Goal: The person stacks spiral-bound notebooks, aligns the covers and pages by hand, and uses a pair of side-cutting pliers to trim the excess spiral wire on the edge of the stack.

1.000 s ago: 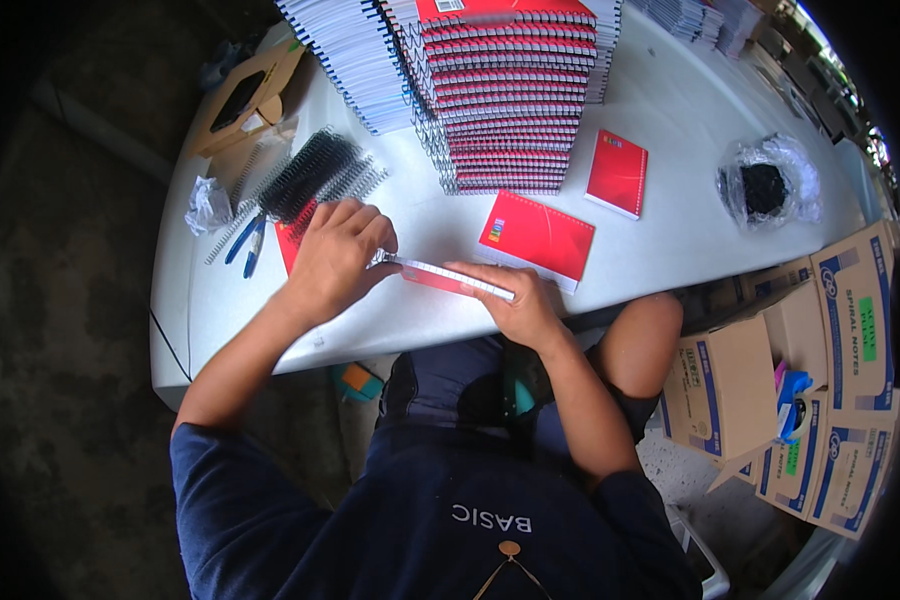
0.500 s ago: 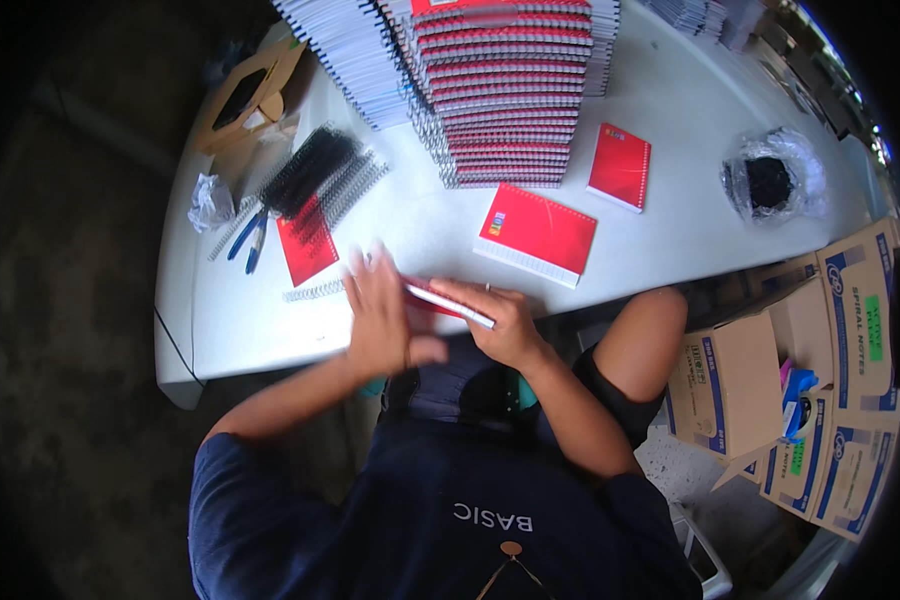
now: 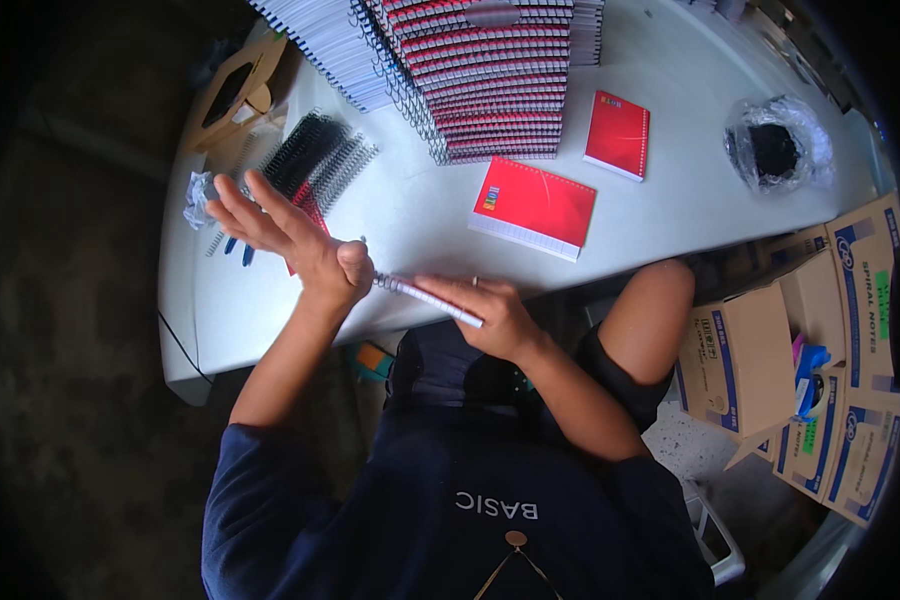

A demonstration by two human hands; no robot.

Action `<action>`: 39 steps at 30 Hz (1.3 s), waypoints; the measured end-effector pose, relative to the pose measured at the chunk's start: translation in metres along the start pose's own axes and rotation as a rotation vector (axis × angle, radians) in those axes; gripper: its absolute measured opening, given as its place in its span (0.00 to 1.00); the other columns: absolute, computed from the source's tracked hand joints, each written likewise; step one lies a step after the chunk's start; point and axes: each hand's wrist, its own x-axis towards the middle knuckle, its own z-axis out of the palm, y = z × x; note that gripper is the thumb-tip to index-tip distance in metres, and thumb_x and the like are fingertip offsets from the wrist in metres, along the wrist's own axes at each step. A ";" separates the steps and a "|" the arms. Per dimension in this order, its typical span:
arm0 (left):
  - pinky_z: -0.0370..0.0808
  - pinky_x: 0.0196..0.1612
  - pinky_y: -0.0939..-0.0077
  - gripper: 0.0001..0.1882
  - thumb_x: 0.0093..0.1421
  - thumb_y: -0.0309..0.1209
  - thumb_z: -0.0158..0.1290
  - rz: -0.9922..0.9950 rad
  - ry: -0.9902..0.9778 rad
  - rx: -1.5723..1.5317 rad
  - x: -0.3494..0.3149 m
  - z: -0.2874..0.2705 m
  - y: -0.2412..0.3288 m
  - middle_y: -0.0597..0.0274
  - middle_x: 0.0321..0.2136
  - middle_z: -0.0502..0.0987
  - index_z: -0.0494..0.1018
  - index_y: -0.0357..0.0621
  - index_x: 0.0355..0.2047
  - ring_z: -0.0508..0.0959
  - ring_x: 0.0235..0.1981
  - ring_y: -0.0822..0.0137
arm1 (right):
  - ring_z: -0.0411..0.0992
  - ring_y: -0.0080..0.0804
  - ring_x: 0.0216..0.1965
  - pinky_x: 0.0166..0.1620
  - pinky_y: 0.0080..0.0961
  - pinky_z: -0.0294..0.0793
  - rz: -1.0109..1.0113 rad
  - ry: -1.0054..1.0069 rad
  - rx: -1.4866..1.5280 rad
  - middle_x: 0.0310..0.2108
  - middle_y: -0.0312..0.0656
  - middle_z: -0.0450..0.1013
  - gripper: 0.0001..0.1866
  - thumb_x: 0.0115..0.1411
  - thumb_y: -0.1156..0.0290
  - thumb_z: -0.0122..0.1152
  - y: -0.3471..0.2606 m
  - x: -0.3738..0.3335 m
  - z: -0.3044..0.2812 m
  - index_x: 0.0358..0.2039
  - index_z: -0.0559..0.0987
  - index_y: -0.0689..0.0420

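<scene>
My right hand (image 3: 492, 318) grips a thin notebook (image 3: 438, 301) near the table's front edge, its page edges turned up toward me. A wire coil (image 3: 387, 283) shows at the notebook's left end. My left hand (image 3: 305, 250) is open, fingers spread, with its palm base and thumb close beside that coil; whether they touch I cannot tell. Beyond my left hand lie a heap of black coils (image 3: 320, 155) and a red notebook (image 3: 311, 207), partly covered. The blue handles of a hand tool (image 3: 238, 252) show beside my left fingers.
Tall stacks of spiral notebooks (image 3: 495, 90) stand at the back. Two red notebooks, one nearer (image 3: 535, 205) and one farther (image 3: 618, 135), lie flat. A plastic-wrapped black roll (image 3: 775, 150) sits at right. An open carton (image 3: 215, 110) and crumpled plastic (image 3: 198, 195) are left; cardboard boxes (image 3: 760, 360) stand right.
My left hand has moved left and turned, its fingers now spread over the coil heap side. My right hand keeps its hold on the notebook, now tilted more on edge.
</scene>
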 end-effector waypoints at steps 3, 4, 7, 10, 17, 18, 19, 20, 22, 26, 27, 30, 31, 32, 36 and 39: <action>0.30 0.59 0.37 0.64 0.45 0.72 0.44 0.052 -0.259 -0.261 -0.036 0.009 0.012 0.27 0.61 0.34 0.34 0.27 0.62 0.36 0.63 0.30 | 0.74 0.41 0.41 0.44 0.29 0.75 0.004 0.043 0.000 0.42 0.44 0.75 0.24 0.47 0.87 0.54 0.004 -0.002 -0.003 0.46 0.76 0.55; 0.32 0.59 0.36 0.65 0.44 0.74 0.40 0.196 -0.280 -0.355 -0.063 0.007 0.021 0.25 0.60 0.35 0.35 0.25 0.61 0.37 0.62 0.30 | 0.74 0.41 0.41 0.44 0.30 0.74 -0.006 0.036 -0.004 0.42 0.45 0.74 0.24 0.47 0.87 0.54 0.002 0.000 -0.002 0.46 0.76 0.55; 0.38 0.57 0.32 0.62 0.45 0.75 0.35 0.126 0.097 -0.002 0.015 0.004 0.008 0.15 0.55 0.40 0.47 0.23 0.59 0.39 0.59 0.20 | 0.74 0.44 0.41 0.43 0.32 0.74 0.079 -0.036 -0.006 0.42 0.46 0.74 0.23 0.49 0.86 0.53 0.001 -0.008 0.000 0.47 0.75 0.56; 0.34 0.59 0.35 0.60 0.47 0.73 0.35 -0.052 -0.010 -0.204 -0.006 0.021 0.017 0.25 0.60 0.40 0.48 0.24 0.59 0.37 0.60 0.22 | 0.74 0.45 0.40 0.42 0.32 0.74 0.055 0.038 0.053 0.43 0.47 0.74 0.23 0.49 0.85 0.53 0.002 -0.009 0.004 0.47 0.74 0.57; 0.32 0.56 0.30 0.63 0.44 0.75 0.36 0.180 0.016 -0.147 0.020 0.016 0.012 0.21 0.58 0.41 0.44 0.26 0.61 0.38 0.60 0.24 | 0.74 0.46 0.40 0.42 0.34 0.74 0.009 0.040 -0.062 0.42 0.49 0.74 0.21 0.50 0.81 0.56 0.007 -0.003 -0.008 0.46 0.74 0.58; 0.33 0.57 0.31 0.64 0.44 0.75 0.36 0.114 -0.111 -0.223 0.016 0.018 0.019 0.20 0.58 0.41 0.41 0.25 0.60 0.39 0.60 0.23 | 0.74 0.46 0.39 0.42 0.34 0.74 0.049 0.042 -0.036 0.42 0.49 0.74 0.21 0.50 0.81 0.56 0.007 -0.006 -0.008 0.47 0.74 0.57; 0.34 0.58 0.33 0.65 0.44 0.75 0.36 0.048 -0.237 -0.299 0.006 0.020 0.027 0.18 0.57 0.41 0.39 0.23 0.60 0.39 0.59 0.22 | 0.74 0.47 0.39 0.42 0.34 0.74 0.090 0.044 -0.010 0.42 0.48 0.74 0.21 0.50 0.81 0.56 0.005 -0.011 -0.007 0.47 0.74 0.57; 0.36 0.59 0.35 0.66 0.44 0.76 0.35 -0.015 -0.351 -0.369 -0.004 0.024 0.031 0.16 0.57 0.41 0.37 0.21 0.60 0.40 0.59 0.22 | 0.74 0.47 0.39 0.42 0.34 0.74 0.117 0.043 0.011 0.42 0.48 0.74 0.21 0.50 0.81 0.56 0.006 -0.009 -0.010 0.47 0.74 0.56; 0.44 0.54 0.29 0.63 0.42 0.76 0.37 0.336 -0.323 -0.319 -0.060 0.022 0.038 0.15 0.55 0.45 0.49 0.26 0.59 0.45 0.58 0.22 | 0.74 0.46 0.40 0.43 0.34 0.74 0.086 0.074 -0.047 0.42 0.47 0.74 0.20 0.50 0.80 0.55 0.009 -0.003 -0.012 0.47 0.74 0.56; 0.43 0.54 0.29 0.57 0.47 0.73 0.35 0.322 0.031 -0.087 0.019 0.030 0.009 0.19 0.56 0.47 0.51 0.29 0.59 0.45 0.58 0.24 | 0.74 0.46 0.41 0.44 0.33 0.73 0.049 0.007 0.004 0.41 0.48 0.74 0.23 0.50 0.79 0.56 0.006 -0.008 -0.007 0.49 0.72 0.57; 0.43 0.54 0.30 0.56 0.48 0.72 0.34 0.387 -0.017 -0.089 0.021 0.041 0.011 0.21 0.56 0.48 0.51 0.29 0.59 0.45 0.58 0.25 | 0.74 0.45 0.42 0.44 0.32 0.73 0.076 0.020 0.033 0.41 0.49 0.74 0.22 0.50 0.78 0.57 0.008 -0.010 -0.009 0.49 0.72 0.57; 0.49 0.52 0.31 0.51 0.50 0.63 0.47 0.279 -0.366 -0.595 -0.042 0.029 0.055 0.29 0.56 0.52 0.51 0.29 0.57 0.53 0.54 0.24 | 0.74 0.44 0.42 0.43 0.30 0.73 0.263 0.035 0.111 0.39 0.51 0.74 0.21 0.50 0.75 0.59 0.013 -0.006 -0.023 0.48 0.73 0.59; 0.50 0.53 0.36 0.47 0.51 0.61 0.48 0.298 -0.326 -0.484 -0.047 0.022 0.050 0.32 0.55 0.55 0.54 0.31 0.57 0.55 0.55 0.28 | 0.75 0.43 0.39 0.41 0.30 0.73 0.275 0.003 0.121 0.38 0.51 0.74 0.21 0.51 0.77 0.58 0.011 -0.003 -0.025 0.48 0.72 0.59; 0.51 0.54 0.40 0.44 0.52 0.59 0.48 0.308 -0.291 -0.378 -0.051 0.017 0.047 0.36 0.54 0.58 0.57 0.33 0.56 0.57 0.55 0.31 | 0.75 0.41 0.38 0.40 0.29 0.73 0.249 0.001 0.162 0.37 0.50 0.74 0.20 0.51 0.78 0.58 0.012 -0.001 -0.025 0.47 0.72 0.60; 0.57 0.48 0.63 0.22 0.49 0.36 0.58 0.189 -0.334 -0.271 0.055 -0.005 0.056 0.67 0.43 0.72 0.73 0.48 0.46 0.70 0.46 0.66 | 0.73 0.27 0.34 0.36 0.25 0.72 0.273 0.044 0.298 0.31 0.45 0.74 0.16 0.49 0.83 0.54 0.017 -0.002 -0.025 0.41 0.73 0.64; 0.58 0.46 0.68 0.18 0.47 0.34 0.60 0.189 -0.440 -0.374 0.070 -0.009 0.052 0.72 0.38 0.76 0.75 0.50 0.41 0.74 0.40 0.71 | 0.71 0.22 0.32 0.34 0.23 0.71 0.347 0.036 0.366 0.29 0.46 0.74 0.13 0.49 0.83 0.54 0.014 0.001 -0.031 0.37 0.74 0.65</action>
